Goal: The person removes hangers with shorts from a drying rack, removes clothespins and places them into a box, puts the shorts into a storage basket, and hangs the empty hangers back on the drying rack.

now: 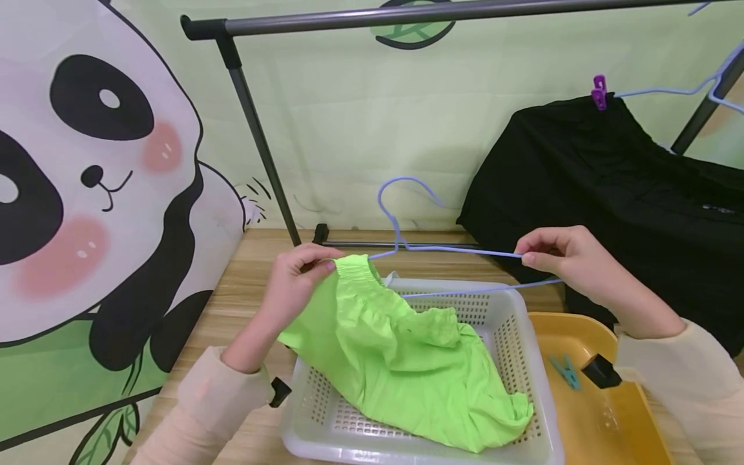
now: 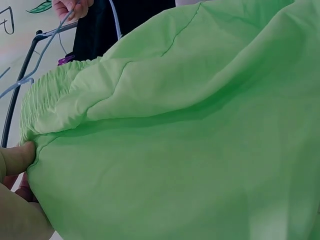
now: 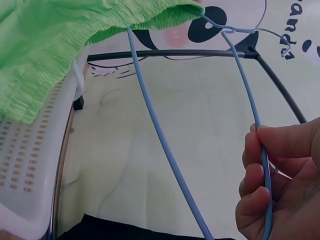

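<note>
White basket on a wooden table. From where I stand, green shorts drape over the basket, hiding much of its interior; the left hand pinches their waistband above its left rear. Over the basket's back rim, a blue hanger runs from the waistband opening to the right hand, which grasps its upper wire. Right of the basket: yellow tub, partly covered by a sleeve, containing a teal clothespin. Behind the basket: rack; behind and right, black garment with purple clip.

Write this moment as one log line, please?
left hand: pinches green garment | right hand: grips blue hanger | hanger: one end inside waistband
</note>
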Motion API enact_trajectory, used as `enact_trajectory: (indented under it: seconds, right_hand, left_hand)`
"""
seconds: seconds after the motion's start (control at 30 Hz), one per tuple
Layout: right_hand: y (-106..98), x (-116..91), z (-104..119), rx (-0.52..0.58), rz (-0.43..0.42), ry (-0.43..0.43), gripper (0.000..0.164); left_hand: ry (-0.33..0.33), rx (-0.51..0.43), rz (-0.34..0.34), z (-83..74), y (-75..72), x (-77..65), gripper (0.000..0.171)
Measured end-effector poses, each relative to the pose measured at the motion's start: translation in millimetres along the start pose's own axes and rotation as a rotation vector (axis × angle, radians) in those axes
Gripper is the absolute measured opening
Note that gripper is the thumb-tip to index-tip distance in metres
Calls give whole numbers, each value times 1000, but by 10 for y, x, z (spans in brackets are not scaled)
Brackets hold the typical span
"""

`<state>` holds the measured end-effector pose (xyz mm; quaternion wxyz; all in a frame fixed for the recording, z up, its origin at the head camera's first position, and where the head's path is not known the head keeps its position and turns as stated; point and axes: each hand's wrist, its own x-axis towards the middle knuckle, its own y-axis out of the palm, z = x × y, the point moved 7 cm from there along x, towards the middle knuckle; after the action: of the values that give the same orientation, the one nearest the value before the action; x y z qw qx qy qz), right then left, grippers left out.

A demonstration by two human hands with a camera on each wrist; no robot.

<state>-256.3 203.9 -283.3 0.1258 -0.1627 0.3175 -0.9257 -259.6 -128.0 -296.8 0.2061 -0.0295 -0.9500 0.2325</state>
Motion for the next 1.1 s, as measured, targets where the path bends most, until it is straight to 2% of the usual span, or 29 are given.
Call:
enact_trajectory:
  seconds: [0.27,0.53,0.83,1.1]
  right_hand:
    - [-243,-107,-79,-18,-48,-27,7]
    - [-484,-218,-187,-112,-178,81,12]
    - [-658,-329,-287,-104,-256,83,7]
    - [-763,-398,-421,-88,-297,91,9]
  left_hand:
    - [-18,-19,-42,10,-66,-12,15]
    - [-41,-41,-59,79,-104,-25,16]
    - [-36,-67,-94,125,-151,-44,16]
    - [-89,-119,-135,186,-201,-55,16]
